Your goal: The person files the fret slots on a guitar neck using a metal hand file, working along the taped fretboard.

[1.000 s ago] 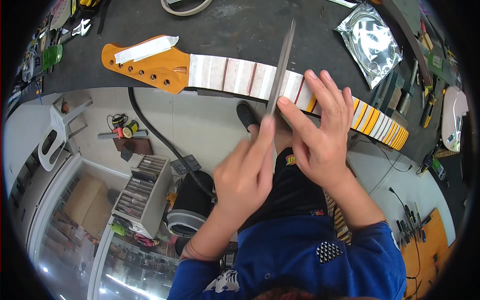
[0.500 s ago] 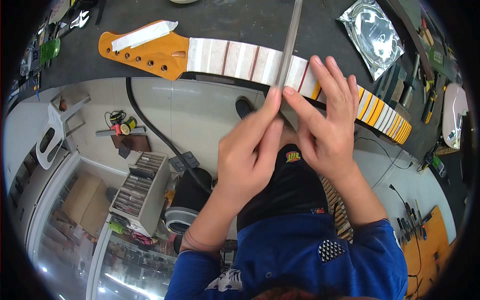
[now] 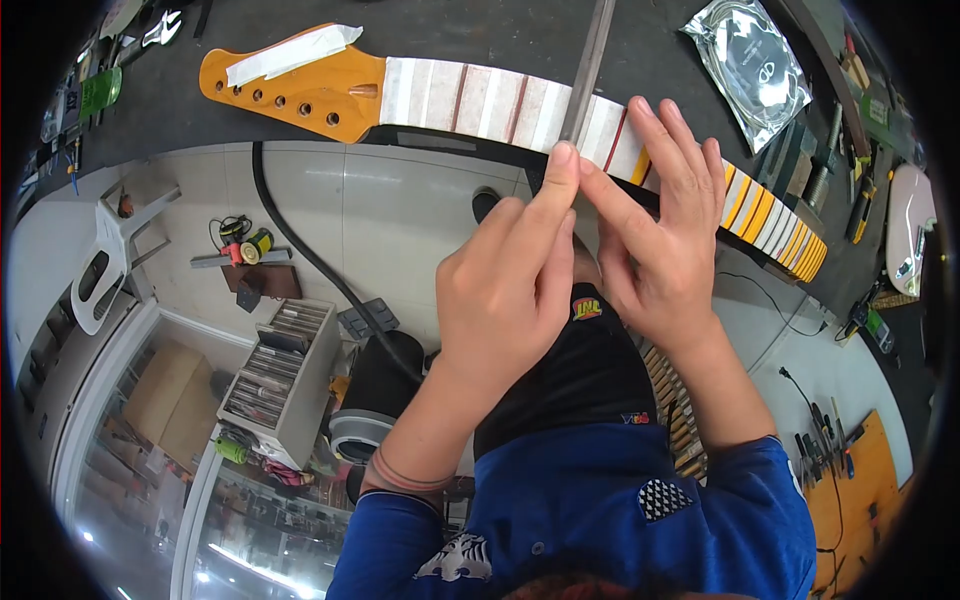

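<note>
An orange-brown guitar neck (image 3: 290, 95) lies along the bench edge, its headstock to the left. White tape strips cover the near and middle fretboard, leaving narrow dark red fret slots or strips bare; yellow and white bands mark its right end. Across the neck, pointing away from me, lies a slim grey metal file (image 3: 590, 65). My left hand (image 3: 510, 280) is closed on the file's near end, index finger stretched along it. My right hand (image 3: 668, 225) has its fingers spread over the neck, index fingertip beside the file's end; the thumb is below the neck's edge.
A silver packet with a coiled string (image 3: 750, 70) lies on the dark bench (image 3: 470, 30). Hand tools (image 3: 855, 210) lie at the right. Below are a black hose (image 3: 295, 240), a white stool (image 3: 105, 265) and a rack of flat packets (image 3: 275, 370).
My left hand and the file have slid a little farther away across the neck. The whole view has shifted slightly; my right hand keeps its place on the neck.
</note>
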Demonstrator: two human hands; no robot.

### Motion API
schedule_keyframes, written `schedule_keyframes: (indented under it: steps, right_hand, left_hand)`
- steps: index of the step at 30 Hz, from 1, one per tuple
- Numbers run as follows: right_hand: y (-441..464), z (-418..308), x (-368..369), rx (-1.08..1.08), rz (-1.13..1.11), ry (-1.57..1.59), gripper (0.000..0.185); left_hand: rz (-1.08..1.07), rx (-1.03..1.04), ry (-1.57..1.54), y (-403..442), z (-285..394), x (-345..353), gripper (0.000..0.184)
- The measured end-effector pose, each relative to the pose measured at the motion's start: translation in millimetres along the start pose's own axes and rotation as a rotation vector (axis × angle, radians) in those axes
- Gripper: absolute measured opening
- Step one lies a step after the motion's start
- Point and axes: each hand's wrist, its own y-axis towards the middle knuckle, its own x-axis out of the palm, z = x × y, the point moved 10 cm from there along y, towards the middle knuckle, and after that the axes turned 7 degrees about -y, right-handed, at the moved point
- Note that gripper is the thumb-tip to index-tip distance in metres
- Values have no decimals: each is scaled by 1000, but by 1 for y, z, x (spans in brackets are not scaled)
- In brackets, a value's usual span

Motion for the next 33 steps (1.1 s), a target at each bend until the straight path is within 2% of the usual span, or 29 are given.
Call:
schedule_keyframes:
  steps: [2,6,9,13,16,19,22,27,33]
  right_hand:
    - [2,-2,-2,1,-35,9,65]
    - [2,-2,-2,0,-52,23,64]
    - [2,-2,-1,-3,-38,30,64]
    - [-1,-2,1,-11,14,-7,67]
    - [1,-3,0,-7,6,-5,66]
    - [0,-2,0,-6,8,7,66]
    - [0,-1,0,-6,7,5,66]
    - [0,-4,0,11,0,-17,69]
    - [-1,-5,0,-5,6,-45,72]
  left_hand:
    - [-12,-9,25,-11,-3,-2,62]
    - [-88,-106,86,-99,-2,-25,62]
    - [-73,-99,115,-87,-3,-21,61]
    - [-26,-35,45,-2,2,0,60]
    - [-29,-37,68,-30,-3,-6,62]
    - [-81,-106,101,-105,-6,-25,60]
    - [-90,-131,106,-94,2,-26,59]
    - [-21,-61,45,0,3,-1,60]
    - [-105,-86,53,-124,-4,-32,57]
